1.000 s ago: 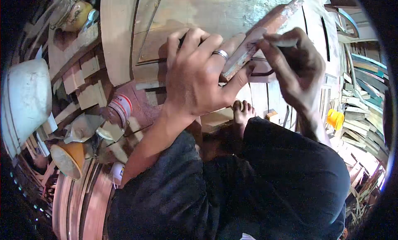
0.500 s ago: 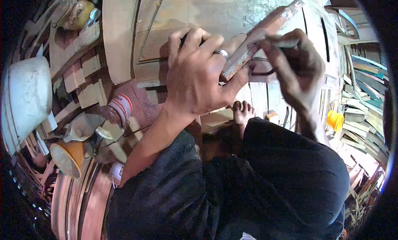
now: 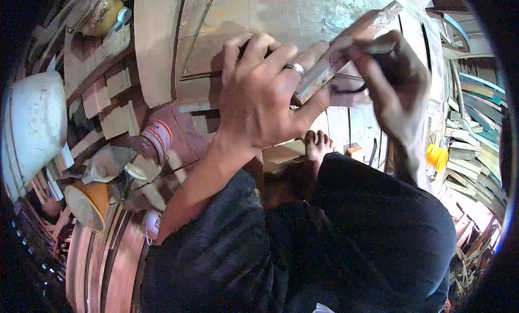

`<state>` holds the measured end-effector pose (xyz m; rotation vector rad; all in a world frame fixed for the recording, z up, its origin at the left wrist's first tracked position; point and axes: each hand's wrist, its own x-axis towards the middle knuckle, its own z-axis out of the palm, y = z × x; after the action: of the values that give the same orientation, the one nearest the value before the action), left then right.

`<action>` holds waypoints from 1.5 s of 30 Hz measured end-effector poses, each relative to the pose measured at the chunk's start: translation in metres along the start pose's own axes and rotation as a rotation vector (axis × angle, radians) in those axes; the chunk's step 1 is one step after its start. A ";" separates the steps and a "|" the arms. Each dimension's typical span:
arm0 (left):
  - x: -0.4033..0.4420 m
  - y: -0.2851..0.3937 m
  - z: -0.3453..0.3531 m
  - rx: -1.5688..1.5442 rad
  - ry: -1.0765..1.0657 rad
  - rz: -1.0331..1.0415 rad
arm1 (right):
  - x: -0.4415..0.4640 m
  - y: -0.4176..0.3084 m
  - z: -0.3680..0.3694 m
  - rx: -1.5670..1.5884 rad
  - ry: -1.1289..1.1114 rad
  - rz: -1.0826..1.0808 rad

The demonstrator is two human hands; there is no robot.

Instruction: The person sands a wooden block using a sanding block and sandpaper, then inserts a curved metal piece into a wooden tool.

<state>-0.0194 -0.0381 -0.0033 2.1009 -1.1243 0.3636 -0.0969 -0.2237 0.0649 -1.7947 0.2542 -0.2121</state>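
My left hand [image 3: 259, 91], wearing a ring, is closed around the lower end of a narrow wooden stick [image 3: 319, 75] with a patchy, worn surface. The stick slants up to the right over the boards. Along its middle, my right hand [image 3: 403, 81] is pinched, thumb and forefinger at the wood's edge. Whatever sits between those fingertips is too blurred and covered to name. A dark, thin curved shape [image 3: 351, 90] shows just below the right fingers; I cannot tell whether they hold it.
A wooden panel [image 3: 238, 21] lies beyond my hands. To the left are a white tub [image 3: 38, 124], an orange funnel-like container [image 3: 86, 205], a red-and-white cup [image 3: 158, 133] and wood offcuts. On the right, a yellow container [image 3: 437, 157] stands by stacked wood strips [image 3: 470, 151].
My right hand has shifted slightly right and turned a little. The stick's near end has moved slightly right, still in my left hand.
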 end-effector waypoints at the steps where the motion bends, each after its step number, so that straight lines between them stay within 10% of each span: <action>1: 0.000 0.000 0.002 -0.014 0.011 0.002 | -0.002 0.007 -0.001 -0.186 0.000 -0.137; 45: 0.003 0.001 0.001 -0.052 0.019 -0.030 | 0.004 0.007 -0.009 -0.166 0.052 -0.126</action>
<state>-0.0182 -0.0411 -0.0022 2.0626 -1.0789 0.3364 -0.0961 -0.2350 0.0601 -1.9736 0.2007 -0.3357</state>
